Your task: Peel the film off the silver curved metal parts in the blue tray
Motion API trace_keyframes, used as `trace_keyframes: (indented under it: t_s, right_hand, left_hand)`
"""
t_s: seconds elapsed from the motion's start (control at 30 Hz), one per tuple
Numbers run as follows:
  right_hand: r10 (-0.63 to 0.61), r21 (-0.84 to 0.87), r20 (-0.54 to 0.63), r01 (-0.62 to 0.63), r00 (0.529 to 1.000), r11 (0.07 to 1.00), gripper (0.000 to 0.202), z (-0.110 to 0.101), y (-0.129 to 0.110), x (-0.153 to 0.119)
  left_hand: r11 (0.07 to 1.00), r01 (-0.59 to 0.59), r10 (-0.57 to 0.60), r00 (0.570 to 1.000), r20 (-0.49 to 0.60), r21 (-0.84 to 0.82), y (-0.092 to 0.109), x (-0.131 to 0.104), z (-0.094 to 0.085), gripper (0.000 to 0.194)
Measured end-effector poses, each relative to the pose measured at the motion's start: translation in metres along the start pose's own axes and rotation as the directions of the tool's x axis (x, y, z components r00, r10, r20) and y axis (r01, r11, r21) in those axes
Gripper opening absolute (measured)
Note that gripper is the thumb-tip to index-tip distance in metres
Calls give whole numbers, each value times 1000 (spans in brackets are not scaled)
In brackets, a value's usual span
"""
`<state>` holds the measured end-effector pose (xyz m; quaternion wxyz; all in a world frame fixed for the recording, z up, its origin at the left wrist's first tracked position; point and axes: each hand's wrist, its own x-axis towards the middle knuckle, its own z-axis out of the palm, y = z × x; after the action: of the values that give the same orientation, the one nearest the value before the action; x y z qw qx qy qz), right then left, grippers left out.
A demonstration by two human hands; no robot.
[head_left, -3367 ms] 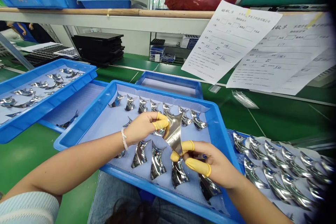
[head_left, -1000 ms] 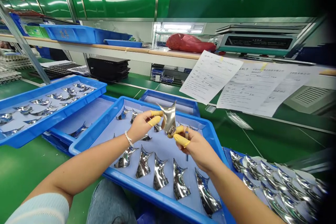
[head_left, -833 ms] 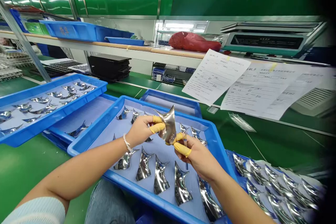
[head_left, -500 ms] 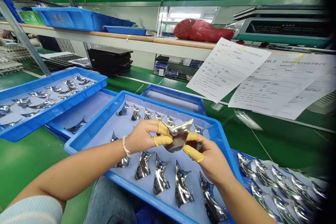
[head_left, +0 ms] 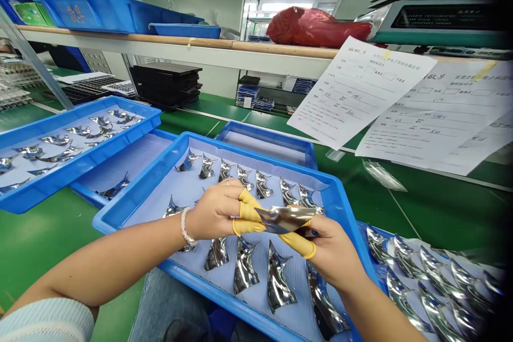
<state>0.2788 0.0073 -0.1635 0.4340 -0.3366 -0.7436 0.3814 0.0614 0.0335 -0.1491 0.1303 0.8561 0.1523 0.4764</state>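
Between both hands is a curved, shiny metal piece, held above the tray and seen nearly edge-on. My left hand, with yellow finger cots and a beaded bracelet, pinches its left end. The right end is gripped by my right hand, also in yellow finger cots. Below them a blue tray lined with white sheet carries rows of similar mirror-bright pieces, such as a large pointed one near its front edge. My hands and forearms hide part of the middle of the tray.
More blue trays with metal pieces stand at left and right. Behind lies another blue tray. Paper sheets hang from a shelf bearing a red bag, a scale and a blue bin. Black trays are stacked behind.
The metal piece has been tilted from showing its broad face to lying nearly flat, edge toward me. Both hands keep hold of it. The view has shifted slightly downward.
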Motion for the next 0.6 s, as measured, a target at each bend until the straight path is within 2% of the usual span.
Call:
trace_keyframes:
  t_s: [0.1, 0.17, 0.27, 0.33, 0.43, 0.6]
  right_hand:
    - [29, 0, 6, -29, 1000, 1000, 21, 0, 2, -1]
    - [54, 78, 8, -55, 999, 995, 23, -1, 2, -2]
    - [50, 273, -1, -47, 999, 961, 41, -3, -1, -5]
    - [33, 311, 6, -33, 999, 950, 52, -4, -3, -7]
    - [4, 214, -8, -2, 1000, 977, 50, -2, -7, -9]
    - [-58, -52, -198, 49, 978, 997, 40, 5, -15, -9]
  left_hand:
    - [999, -27, 27, 1000, 4, 25, 1, 1, 0, 14]
    - [999, -42, 42, 999, 8, 24, 1, 1, 1, 15]
    - [998, -55, 55, 998, 7, 9, 3, 3, 2, 16]
    - [998, -60, 59, 998, 18, 8, 3, 3, 2, 15]
    - [998, -61, 59, 996, 66, 29, 2, 2, 3, 15]
    - [995, 35, -46, 993, 108, 99, -2, -2, 9, 19]
